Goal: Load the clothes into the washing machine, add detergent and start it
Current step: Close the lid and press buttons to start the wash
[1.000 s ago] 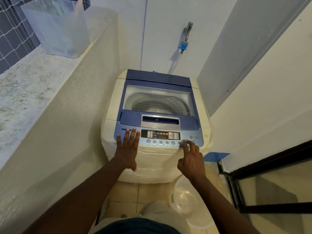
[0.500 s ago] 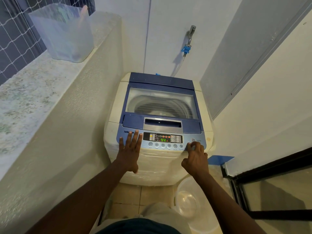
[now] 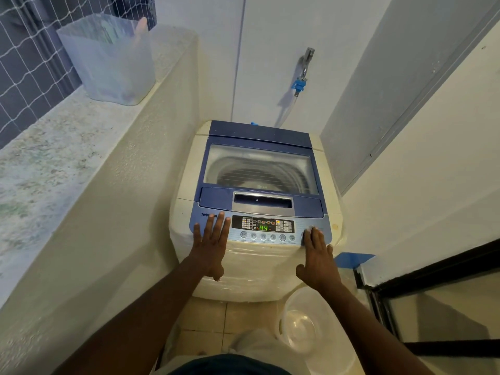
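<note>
A cream top-loading washing machine (image 3: pixel 186 196) with a blue lid (image 3: pixel 259 136) stands in a narrow corner, lid closed. Through its clear window I see the drum; no clothes show clearly. The control panel (image 3: pixel 262 226) at the front shows a green "44". My left hand (image 3: pixel 212 246) lies flat on the panel's left end, fingers spread, holding nothing. My right hand (image 3: pixel 318 259) rests at the panel's right end, fingertips on a round button (image 3: pixel 311 228). No detergent is visible.
A low wall with a speckled ledge (image 3: pixel 54 147) runs along the left, carrying a translucent plastic bin (image 3: pixel 108 60). A tap with a blue hose fitting (image 3: pixel 299 83) is on the back wall. A clear plastic tub (image 3: pixel 300 323) sits on the tiled floor, bottom right. A black-framed door (image 3: pixel 433 272) stands right.
The display lit up with green digits. My right hand went from a bent finger pressing the button row to flat fingers on the round button at the right. The camera tilted slightly.
</note>
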